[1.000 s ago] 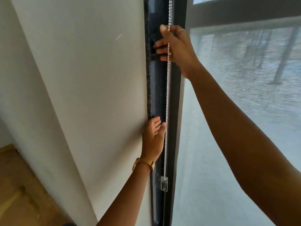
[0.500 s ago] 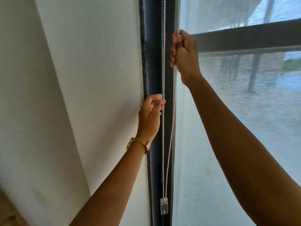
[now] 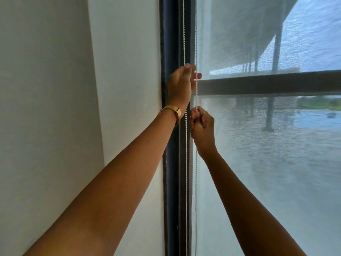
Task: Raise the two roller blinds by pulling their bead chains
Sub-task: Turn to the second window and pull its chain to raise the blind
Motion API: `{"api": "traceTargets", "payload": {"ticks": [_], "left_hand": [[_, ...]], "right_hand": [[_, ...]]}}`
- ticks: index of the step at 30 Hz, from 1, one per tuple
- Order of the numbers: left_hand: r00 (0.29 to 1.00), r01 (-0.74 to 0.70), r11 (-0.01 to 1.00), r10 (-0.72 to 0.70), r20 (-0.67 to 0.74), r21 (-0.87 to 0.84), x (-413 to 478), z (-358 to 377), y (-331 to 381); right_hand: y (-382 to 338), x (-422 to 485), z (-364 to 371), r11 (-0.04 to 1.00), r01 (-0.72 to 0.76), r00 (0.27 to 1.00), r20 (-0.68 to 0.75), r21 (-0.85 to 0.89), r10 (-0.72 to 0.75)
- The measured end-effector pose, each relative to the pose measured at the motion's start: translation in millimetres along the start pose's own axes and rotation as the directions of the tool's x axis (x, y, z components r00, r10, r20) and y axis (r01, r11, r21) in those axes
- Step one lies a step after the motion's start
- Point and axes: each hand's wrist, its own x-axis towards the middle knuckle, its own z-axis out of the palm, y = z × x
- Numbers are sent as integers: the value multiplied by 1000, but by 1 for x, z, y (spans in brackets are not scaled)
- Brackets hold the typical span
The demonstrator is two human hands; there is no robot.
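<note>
At the window frame point(image 3: 173, 163), your right hand point(image 3: 202, 126) fists the bead chain point(image 3: 196, 93) to pull; left hand point(image 3: 181, 84), half-open above, readies next grip.

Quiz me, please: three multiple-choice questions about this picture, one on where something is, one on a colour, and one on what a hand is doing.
1. Where is the left hand compared with the right hand?
A. above it
B. below it
C. level with it

2. What colour is the watch?
A. black
B. gold
C. red

3. What is the right hand doing?
A. staying flat and open
B. hanging idle
C. gripping the chain in a fist

Answers:
1 A: the left hand sits higher up the chain, and the right hand is under it.
2 B: the band on the left wrist shines gold.
3 C: its fingers are curled tight round the right strand.
</note>
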Motion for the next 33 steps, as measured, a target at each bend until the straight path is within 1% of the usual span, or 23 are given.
{"api": "traceTargets", "payload": {"ticks": [3,5,7,9,12,14,15,17,18,20,22,24,29,31,33], "left_hand": [[997,35,999,-33,65,-26,-3,9,7],[998,47,999,-46,43,-26,-6,16,11],[998,56,998,-56,-2,-35,-4,24,13],[997,63,994,-67,-37,-88,-2,28,13],[997,64,978,-72,-33,-197,-7,25,2],[996,79,973,-84,-13,-219,-19,19,-12],[995,97,972,-98,4,-216,-25,17,-20],[991,133,977,-132,17,-169,-38,10,-33],[989,145,980,-145,15,-139,-45,6,-40],[988,153,983,-152,16,-98,-60,1,-55],[984,177,983,-177,18,-47,-76,-1,-70],[972,234,972,-234,15,-6,-94,0,-84],[935,343,939,-343,94,19,-139,-9,-116],[922,373,927,-375,96,38,-153,-15,-127],[911,400,915,-404,80,55,-168,-21,-138]], "right_hand": [[13,-29,-3,998,-58,998,-8,-28,58],[24,-51,-5,993,-111,994,-13,-44,110],[37,-74,-5,989,-133,991,-13,-70,132],[52,-97,-8,978,-178,984,-12,-104,178],[76,-123,-16,951,-284,958,-6,-124,286],[81,-135,-23,927,-355,933,23,-121,360],[81,-141,-27,912,-399,913,55,-93,405],[76,-156,-32,874,-485,863,171,12,476],[76,-163,-35,851,-524,834,218,30,506],[79,-168,-42,828,-561,803,231,-18,549],[78,-158,-45,807,-589,788,193,-34,584],[65,-134,-45,809,-588,798,155,-9,582],[14,-47,-37,910,-406,913,75,88,400],[-3,-17,-32,934,-339,940,77,109,332],[-21,8,-25,957,-270,959,120,106,257]]}}
